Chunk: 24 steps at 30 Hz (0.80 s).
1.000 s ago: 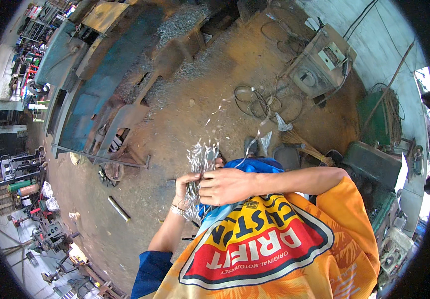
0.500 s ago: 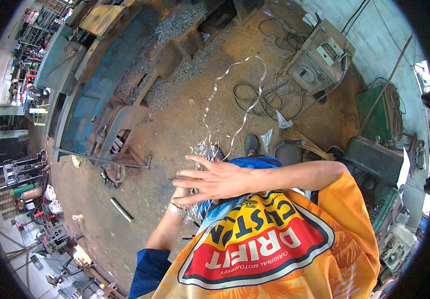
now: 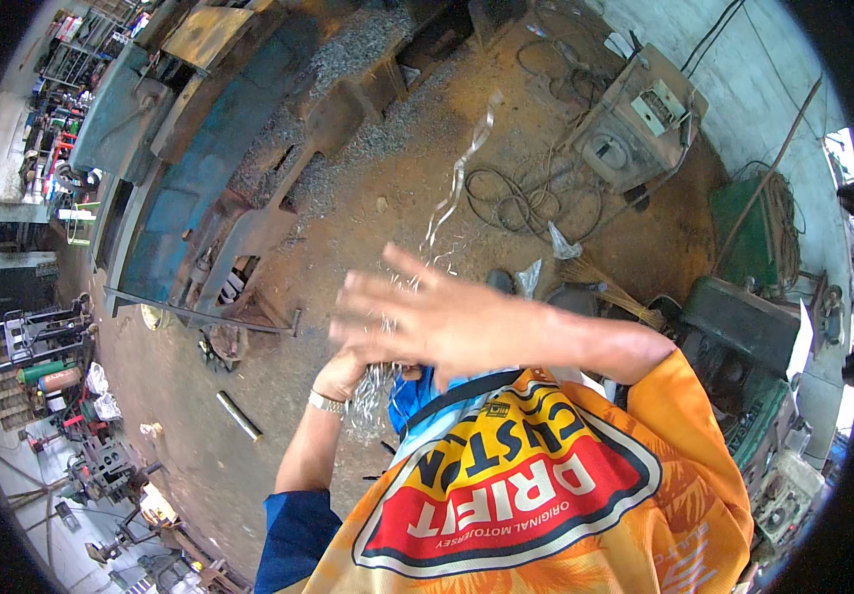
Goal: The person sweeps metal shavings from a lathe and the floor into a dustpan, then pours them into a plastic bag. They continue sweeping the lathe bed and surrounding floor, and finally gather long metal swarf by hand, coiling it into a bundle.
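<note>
Right hand (image 3: 437, 322), fingers spread wide and gripping nothing, blurs across the frame's centre. Left hand (image 3: 340, 374) sits half hidden beneath it; its grip cannot be made out. Shiny foil (image 3: 373, 396) bunches just below, a thin strip (image 3: 462, 173) trailing toward upper centre.

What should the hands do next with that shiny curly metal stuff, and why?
Probably bring the right hand back down onto the bundle of shiny metal shavings. That hand is spread open above it, holding nothing, while the left hand alone grips the clump, and one long curl trails loose above the floor.
</note>
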Tool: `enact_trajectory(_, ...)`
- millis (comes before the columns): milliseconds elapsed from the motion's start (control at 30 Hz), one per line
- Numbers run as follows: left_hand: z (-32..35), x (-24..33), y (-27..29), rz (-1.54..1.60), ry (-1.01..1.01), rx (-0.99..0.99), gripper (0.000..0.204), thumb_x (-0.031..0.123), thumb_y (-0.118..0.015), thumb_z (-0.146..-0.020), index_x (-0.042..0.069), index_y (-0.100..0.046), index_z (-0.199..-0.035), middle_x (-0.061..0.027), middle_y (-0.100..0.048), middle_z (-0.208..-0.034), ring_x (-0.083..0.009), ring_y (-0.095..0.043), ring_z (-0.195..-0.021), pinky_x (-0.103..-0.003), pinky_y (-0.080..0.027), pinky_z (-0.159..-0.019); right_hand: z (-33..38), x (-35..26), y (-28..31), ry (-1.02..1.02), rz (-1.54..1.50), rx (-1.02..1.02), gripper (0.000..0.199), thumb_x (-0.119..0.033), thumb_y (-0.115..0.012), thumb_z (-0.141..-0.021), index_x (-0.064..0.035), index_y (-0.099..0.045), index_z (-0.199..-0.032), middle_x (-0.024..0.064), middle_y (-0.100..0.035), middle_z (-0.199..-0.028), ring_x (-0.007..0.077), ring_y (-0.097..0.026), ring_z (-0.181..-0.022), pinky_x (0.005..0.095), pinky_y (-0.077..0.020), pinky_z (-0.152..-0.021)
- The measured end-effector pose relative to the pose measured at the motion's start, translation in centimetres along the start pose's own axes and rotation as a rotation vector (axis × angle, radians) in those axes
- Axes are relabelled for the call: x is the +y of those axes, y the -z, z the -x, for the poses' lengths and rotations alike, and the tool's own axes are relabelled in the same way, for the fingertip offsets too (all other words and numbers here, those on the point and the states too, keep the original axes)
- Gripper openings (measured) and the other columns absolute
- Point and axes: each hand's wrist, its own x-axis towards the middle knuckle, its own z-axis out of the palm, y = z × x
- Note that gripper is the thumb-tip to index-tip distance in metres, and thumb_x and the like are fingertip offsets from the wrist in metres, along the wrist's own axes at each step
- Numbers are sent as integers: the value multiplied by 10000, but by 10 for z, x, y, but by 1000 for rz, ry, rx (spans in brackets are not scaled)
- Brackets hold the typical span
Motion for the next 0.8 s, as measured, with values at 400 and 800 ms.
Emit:
enact_trajectory(400, -11, 59, 4, -170, -66, -303, 441, 135, -715, -825, -13, -548, -1206, -51, -577, -802, -154, -530, -691, -312, -423, -625, 19, 123, -17, -160, 6, -173, 552, -437, -794, -713, -62, -621, -1078, 175, -555, -1252, 361, -495, -1240, 556, -308, -1098)
enact_trajectory(800, -49, 61, 34, -404, -420, -58, 252, 82, -647, -919, 71, -537, -1146, -23, -629, -1062, -102, -572, -950, -259, -465, -767, 4, 149, -14, -407, -387, 82, 465, -418, -762, -817, -18, -558, -696, 49, -458, -503, 181, -460, -490, 368, -345, -494)
